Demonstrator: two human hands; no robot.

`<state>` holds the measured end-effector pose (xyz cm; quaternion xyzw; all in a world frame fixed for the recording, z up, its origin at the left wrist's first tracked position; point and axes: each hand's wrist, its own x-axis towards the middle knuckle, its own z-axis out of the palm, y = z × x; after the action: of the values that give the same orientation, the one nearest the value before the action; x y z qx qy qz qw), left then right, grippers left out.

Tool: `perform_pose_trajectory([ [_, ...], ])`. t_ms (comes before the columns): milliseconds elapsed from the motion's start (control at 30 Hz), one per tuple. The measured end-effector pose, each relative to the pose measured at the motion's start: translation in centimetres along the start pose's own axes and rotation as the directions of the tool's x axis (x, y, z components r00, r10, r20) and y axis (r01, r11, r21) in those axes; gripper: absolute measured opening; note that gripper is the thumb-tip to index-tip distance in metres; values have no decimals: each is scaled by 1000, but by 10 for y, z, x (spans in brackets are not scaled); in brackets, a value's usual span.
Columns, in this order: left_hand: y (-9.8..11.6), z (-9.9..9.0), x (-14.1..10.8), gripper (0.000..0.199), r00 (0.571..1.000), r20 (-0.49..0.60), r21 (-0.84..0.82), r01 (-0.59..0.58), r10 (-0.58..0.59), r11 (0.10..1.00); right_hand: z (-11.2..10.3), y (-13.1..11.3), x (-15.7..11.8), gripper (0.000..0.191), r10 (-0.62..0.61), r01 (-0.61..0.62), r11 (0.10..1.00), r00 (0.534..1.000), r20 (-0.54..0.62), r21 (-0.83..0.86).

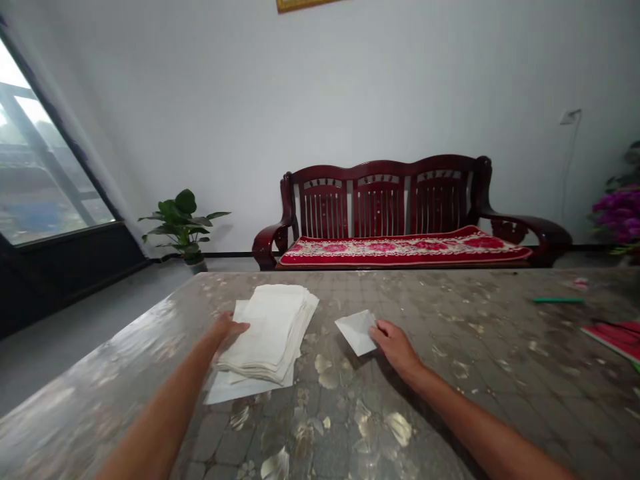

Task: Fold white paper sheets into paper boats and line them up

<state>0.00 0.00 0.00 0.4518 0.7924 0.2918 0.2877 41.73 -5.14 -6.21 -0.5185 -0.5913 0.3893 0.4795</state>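
A thick stack of white paper sheets [273, 327] lies on the table, its edges uneven and a few sheets sticking out at the near side. At its left edge is my left hand [230, 328], closed, with the thumb over the top and the other fingers largely hidden. To the right of the stack, my right hand [393, 341] pinches the right corner of a small folded white paper [357, 331]. That paper is held just above the tabletop and casts a shadow.
A flower-patterned cover lies over the table [320, 407]. On the right are a green pencil-like stick [559, 300] and a red book-like item [617, 339] with something dark on it. Beyond stand a dark red wooden bench [375, 200], a potted plant [185, 223] and purple flowers [620, 213].
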Motion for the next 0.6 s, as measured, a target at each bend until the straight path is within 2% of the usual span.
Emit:
perform_pose_trajectory([
  [67, 5, -1, -1, 68, 996, -91, 85, -1, 8, 996, -21, 9, -4, 30, -48, 46, 989, 999, -9, -141],
  [100, 9, 2, -4, 68, 984, -174, 231, 1, 40, 973, -29, 12, -6, 28, -70, 67, 976, 997, -11, -209],
  [133, 14, 8, -11, 67, 962, -251, 359, -13, 109, 933, -35, 15, -9, 26, -93, 87, 958, 996, -12, -272],
  [167, 20, 17, -19, 65, 928, -270, 448, -115, 256, 887, -40, 18, -11, 23, -114, 104, 940, 993, -11, -326],
  [233, 33, 44, -44, 54, 841, -158, 470, -396, 517, 789, -44, 21, -15, 22, -144, 132, 905, 990, 1, -404],
  [300, 46, 81, -74, 41, 727, 26, 329, -654, 686, 681, -45, 22, -16, 24, -155, 149, 879, 988, 23, -452],
  [367, 60, 121, -103, 35, 633, 138, 165, -773, 762, 612, -45, 22, -16, 27, -150, 156, 865, 987, 50, -478],
  [433, 72, 156, -125, 35, 564, 190, 78, -825, 804, 560, -46, 20, -16, 27, -138, 153, 862, 988, 66, -483],
  [500, 82, 183, -140, 35, 554, 236, 69, -829, 799, 555, -46, 18, -16, 27, -128, 149, 864, 989, 76, -481],
  [600, 89, 205, -146, 22, 545, 287, 104, -835, 788, 540, -47, 15, -17, 26, -119, 144, 871, 990, 81, -470],
])
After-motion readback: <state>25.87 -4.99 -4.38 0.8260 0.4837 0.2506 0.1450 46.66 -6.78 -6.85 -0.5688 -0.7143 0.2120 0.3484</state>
